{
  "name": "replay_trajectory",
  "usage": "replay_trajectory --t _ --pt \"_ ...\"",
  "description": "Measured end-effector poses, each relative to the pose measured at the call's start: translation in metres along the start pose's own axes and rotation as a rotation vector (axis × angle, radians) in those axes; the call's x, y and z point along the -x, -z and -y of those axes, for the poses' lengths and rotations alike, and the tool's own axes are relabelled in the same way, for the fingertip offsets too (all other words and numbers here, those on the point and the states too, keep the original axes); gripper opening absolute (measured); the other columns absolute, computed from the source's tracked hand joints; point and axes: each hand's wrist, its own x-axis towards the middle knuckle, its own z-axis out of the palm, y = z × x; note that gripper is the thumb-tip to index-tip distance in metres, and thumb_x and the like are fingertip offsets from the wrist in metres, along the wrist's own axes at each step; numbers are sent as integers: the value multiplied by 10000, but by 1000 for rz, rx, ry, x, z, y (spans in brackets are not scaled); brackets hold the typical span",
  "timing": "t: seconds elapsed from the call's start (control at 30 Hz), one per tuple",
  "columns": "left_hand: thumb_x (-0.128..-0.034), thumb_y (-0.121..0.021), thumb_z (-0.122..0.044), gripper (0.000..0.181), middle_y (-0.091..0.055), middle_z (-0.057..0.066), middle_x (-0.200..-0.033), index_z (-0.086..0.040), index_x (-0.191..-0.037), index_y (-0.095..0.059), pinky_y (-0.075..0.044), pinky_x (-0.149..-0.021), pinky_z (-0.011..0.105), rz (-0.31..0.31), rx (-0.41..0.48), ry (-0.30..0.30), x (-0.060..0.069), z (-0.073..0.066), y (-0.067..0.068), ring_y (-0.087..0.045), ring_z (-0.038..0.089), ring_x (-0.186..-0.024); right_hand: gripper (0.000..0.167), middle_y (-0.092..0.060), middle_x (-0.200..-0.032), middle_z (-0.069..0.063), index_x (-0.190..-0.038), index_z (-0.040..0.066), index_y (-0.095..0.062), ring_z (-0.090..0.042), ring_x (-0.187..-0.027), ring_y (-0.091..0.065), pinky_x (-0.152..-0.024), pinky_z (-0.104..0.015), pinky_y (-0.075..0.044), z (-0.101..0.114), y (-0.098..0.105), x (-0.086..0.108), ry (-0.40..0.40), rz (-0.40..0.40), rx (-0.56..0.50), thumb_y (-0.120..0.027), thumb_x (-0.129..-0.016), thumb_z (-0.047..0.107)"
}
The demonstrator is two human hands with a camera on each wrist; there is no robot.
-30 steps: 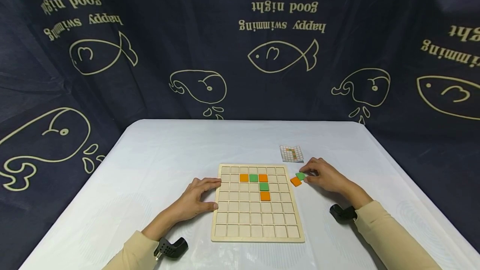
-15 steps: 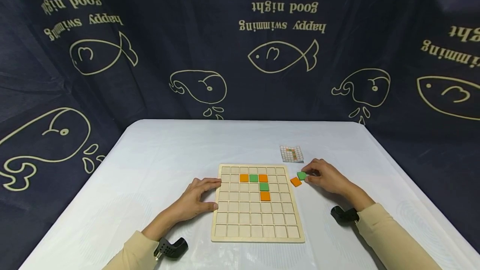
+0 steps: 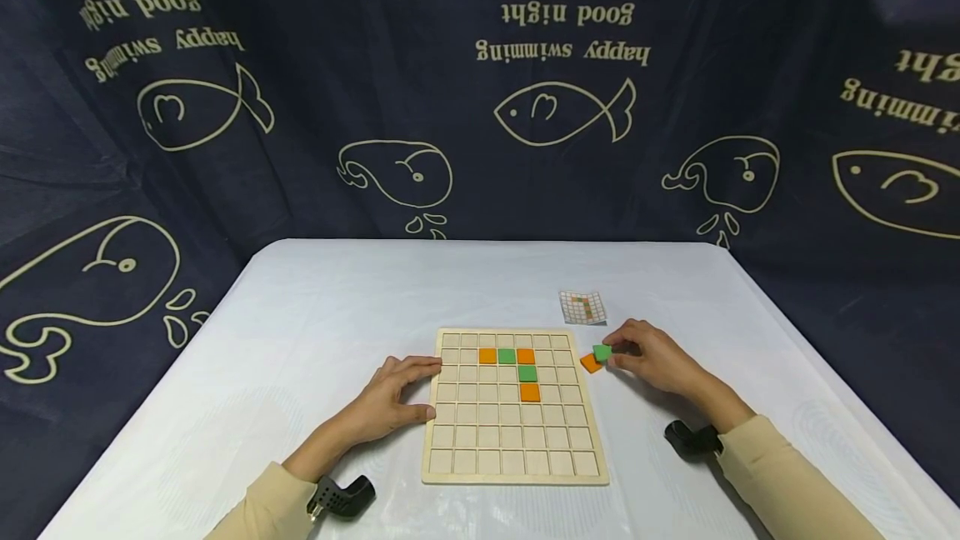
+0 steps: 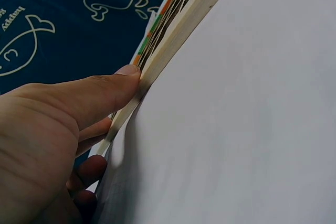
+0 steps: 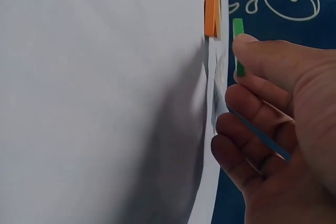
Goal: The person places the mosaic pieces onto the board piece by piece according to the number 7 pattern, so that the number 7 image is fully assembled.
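Note:
A wooden grid board (image 3: 517, 438) lies on the white table, with orange and green square tiles set in some of its cells. At its left edge rests my left hand (image 3: 386, 402), the thumb and fingertips touching the frame; in the left wrist view the thumb (image 4: 107, 93) lies along the board's edge. Right of the board, my right hand (image 3: 656, 359) pinches a green tile (image 3: 602, 352) between thumb and fingers. The right wrist view shows this green tile (image 5: 238, 26) held off the table surface. Close beside it, a loose orange tile (image 3: 591, 363) lies on the table.
A small printed grid card (image 3: 582, 307) with a coloured pattern lies behind the board's far right corner. The white table (image 3: 360, 290) ends at a dark patterned cloth (image 3: 420, 90) hanging behind it.
My right hand has shifted slightly, and the green tile it pinches now looks tilted and raised near the orange tile. The left hand stays on the board's edge.

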Motion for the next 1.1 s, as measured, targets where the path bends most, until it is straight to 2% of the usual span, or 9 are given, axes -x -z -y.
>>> replay_trajectory --t 0.1,0.2,0.33,0.4,0.57,0.7,0.9,1.1 --pt "-777 -757 -307 630 -451 -43 -1439 -134 -1339 -532 -197 -1060 551 2 4 6 0 0 0 -333 248 -1283 216 -633 -965 20 -1018 118 -695 -138 -893 -543 -786 -330 -465 4 0 2 22 -14 6 -732 -817 188" --pt "-777 -758 -300 629 -448 -40 -1442 -130 -1339 -533 -159 -1085 567 4 17 15 0 0 0 -311 273 -1324 212 -632 -974 35 -1023 138 -695 -147 -912 -541 -793 -338 -461 7 -1 4 53 -20 8 -727 -823 200" --pt "-777 -756 -310 628 -448 -58 -1441 -141 -1339 -533 -211 -1067 523 2 9 18 1 0 0 -331 213 -1268 217 -636 -973 58 -1023 159 -699 -129 -933 -537 -813 -327 -456 13 -3 5 73 -37 17 -736 -814 204" --pt "-776 -755 -322 630 -449 -76 -1437 -154 -1341 -533 -264 -1022 472 -2 -8 15 1 -1 0 -345 148 -1169 222 -637 -971 60 -1023 157 -699 -124 -935 -536 -816 -333 -455 17 -5 7 84 -44 24 -739 -809 199" --pt "-776 -755 -332 633 -459 -74 -1430 -156 -1342 -532 -287 -987 419 -12 -29 1 1 -1 0 -356 102 -1102 230 -632 -971 48 -1019 146 -694 -138 -917 -537 -790 -342 -464 25 -8 10 98 -50 17 -742 -803 212" --pt "-774 -758 -326 635 -460 -75 -1430 -154 -1343 -533 -286 -982 417 -13 -23 1 1 -1 0 -363 107 -1093 235 -633 -967 46 -1015 146 -696 -132 -916 -533 -779 -326 -467 31 -9 13 108 -58 15 -747 -797 219" --pt "-776 -757 -316 633 -451 -80 -1435 -152 -1344 -530 -268 -1015 466 -6 -20 8 1 -2 1 -361 144 -1162 231 -635 -949 45 -999 146 -702 -148 -912 -535 -775 -341 -471 42 -13 16 112 -72 5 -760 -781 198" --pt "-775 -757 -321 633 -448 -91 -1435 -157 -1343 -531 -282 -1008 445 -5 -24 16 1 -1 1 -349 122 -1137 223 -634 -925 44 -981 148 -706 -138 -892 -532 -761 -336 -468 52 -19 20 136 -101 0 -770 -769 179"
